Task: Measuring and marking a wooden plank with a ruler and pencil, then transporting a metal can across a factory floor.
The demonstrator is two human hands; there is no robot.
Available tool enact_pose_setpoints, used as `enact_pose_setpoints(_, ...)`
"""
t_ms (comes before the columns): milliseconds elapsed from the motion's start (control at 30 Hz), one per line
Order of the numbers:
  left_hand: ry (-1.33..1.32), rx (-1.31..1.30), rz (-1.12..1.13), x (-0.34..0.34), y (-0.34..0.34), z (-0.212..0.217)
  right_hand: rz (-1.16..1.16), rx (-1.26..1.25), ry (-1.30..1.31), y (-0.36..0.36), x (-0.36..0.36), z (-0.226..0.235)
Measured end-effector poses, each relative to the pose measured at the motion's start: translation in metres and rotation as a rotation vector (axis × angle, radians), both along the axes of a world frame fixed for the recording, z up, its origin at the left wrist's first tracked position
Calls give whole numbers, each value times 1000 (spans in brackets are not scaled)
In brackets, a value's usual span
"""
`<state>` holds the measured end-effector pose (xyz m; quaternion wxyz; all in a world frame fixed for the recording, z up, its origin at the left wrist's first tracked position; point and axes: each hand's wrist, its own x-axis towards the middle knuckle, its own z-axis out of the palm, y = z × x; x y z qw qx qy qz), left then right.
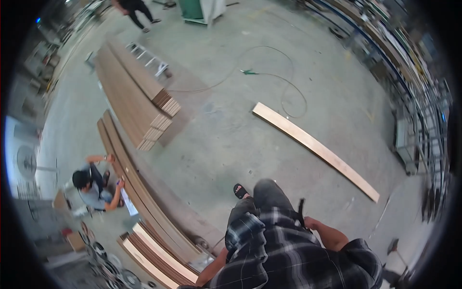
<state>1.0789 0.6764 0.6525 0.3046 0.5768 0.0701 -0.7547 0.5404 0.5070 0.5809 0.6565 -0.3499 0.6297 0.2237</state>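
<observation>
- Standing on grey concrete floor (211, 144); black sandal (239, 190) visible ahead of my dark trousers (269, 195), plaid shirt (293, 250) across the near edge.
- Right hand (312, 223): at my hip, just beside a thin dark strap-like item (301, 209). Can't tell if it's gripping that or only touching.
- Left hand: hidden by the shirt, only the forearm (211, 269) shows. Can't tell open or closed.
- Nearest my left forearm: low bundle of boards (159, 255), near-left corner of the floor, pale faces and brown ones mixed.
- Just beside it, farther in: long brown boards (144, 192), side by side, running from my left side up the floor's left edge.
- Co-worker (91, 185) low down at the outer edge of those boards: one hand at the boards, other hand holding something small and blue over a white sheet (129, 202).
- Off to my right: single pale board (313, 149), flat on the floor, slanted, well apart from both hands.
- Past the long brown boards: big brown stack (127, 94), layered ends facing me, metal ladder-like frame (149, 60) along its right edge.
- Mid-floor beyond: thin hose (293, 79) looping to a green nozzle (249, 72).
- Right edge: racks (409, 86) of long stock.
- Far edge: second person (137, 12), cut off, and a green-and-white bin (197, 10).
</observation>
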Motion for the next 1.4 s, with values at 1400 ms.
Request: enact_pose_setpoints(1400, 118, 98, 241, 460, -1051, -90, 204, -662, -555, -1136, 499, -142)
